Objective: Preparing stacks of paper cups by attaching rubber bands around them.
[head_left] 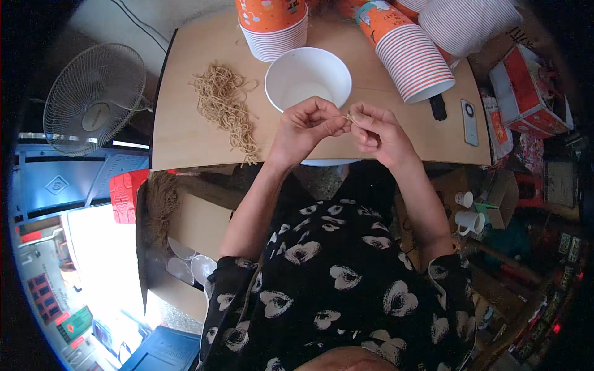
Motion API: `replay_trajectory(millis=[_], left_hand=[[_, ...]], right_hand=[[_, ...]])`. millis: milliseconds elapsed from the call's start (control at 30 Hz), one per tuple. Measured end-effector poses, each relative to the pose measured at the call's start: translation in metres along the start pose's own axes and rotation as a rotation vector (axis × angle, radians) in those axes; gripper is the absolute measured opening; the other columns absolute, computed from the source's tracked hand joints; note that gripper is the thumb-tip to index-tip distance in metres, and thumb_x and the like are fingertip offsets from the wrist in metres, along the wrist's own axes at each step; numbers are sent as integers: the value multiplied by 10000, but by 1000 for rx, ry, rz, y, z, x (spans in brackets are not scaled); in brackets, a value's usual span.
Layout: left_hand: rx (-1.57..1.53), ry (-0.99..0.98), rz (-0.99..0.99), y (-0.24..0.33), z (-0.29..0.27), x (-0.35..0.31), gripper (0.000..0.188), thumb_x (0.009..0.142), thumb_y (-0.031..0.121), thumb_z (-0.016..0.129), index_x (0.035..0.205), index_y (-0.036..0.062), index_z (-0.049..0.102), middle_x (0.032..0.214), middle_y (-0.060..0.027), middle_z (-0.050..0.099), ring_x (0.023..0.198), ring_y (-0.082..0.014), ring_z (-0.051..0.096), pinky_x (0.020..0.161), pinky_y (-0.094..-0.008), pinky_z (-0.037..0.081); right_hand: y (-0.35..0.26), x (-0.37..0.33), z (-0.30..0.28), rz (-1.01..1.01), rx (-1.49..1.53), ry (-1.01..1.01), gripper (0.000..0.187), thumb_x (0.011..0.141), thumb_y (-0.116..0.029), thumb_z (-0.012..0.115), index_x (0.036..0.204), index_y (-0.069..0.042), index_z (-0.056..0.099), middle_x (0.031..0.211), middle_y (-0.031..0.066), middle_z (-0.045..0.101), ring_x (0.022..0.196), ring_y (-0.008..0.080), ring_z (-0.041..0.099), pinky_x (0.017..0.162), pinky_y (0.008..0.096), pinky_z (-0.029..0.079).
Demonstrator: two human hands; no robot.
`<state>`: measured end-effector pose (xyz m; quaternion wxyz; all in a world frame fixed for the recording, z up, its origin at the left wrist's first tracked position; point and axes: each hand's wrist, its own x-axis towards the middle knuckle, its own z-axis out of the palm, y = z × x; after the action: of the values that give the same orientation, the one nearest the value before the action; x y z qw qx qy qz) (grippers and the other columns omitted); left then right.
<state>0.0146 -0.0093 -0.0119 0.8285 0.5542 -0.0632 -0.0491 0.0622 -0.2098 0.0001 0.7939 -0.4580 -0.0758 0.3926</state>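
Observation:
In front of the white paper tub point(281, 77), my left hand point(312, 127) and my right hand point(378, 131) meet with fingertips almost touching. Both are closed in a pinch on a short bit of thin tan string point(348, 117); most of it is hidden by the fingers. The tub stands upright, its mouth toward me, and looks white inside. Left of it lies a loose, tangled heap of tan strings point(221, 99), trailing down to the table's near edge.
The wooden table point(185, 145) carries a stack of orange-and-white paper tubs point(275, 37) and another stack on its side point(411, 62). A phone point(469, 122) lies at the right edge. A fan point(96, 102) stands left; a white mug point(470, 222) sits low at right.

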Motion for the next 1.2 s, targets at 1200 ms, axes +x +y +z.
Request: replay_trajectory(millis=[1200], left_hand=[[39,57,-98,3,1,4,95,891,23,685,966,-15,643,900,-96,707,858,-152,691,778,-261,564]], right_hand=[[-7,-1,10,-90,-276,129,161,947,-178,621,983,-21,615,684,-4,550,506,13,391,433,167,274]])
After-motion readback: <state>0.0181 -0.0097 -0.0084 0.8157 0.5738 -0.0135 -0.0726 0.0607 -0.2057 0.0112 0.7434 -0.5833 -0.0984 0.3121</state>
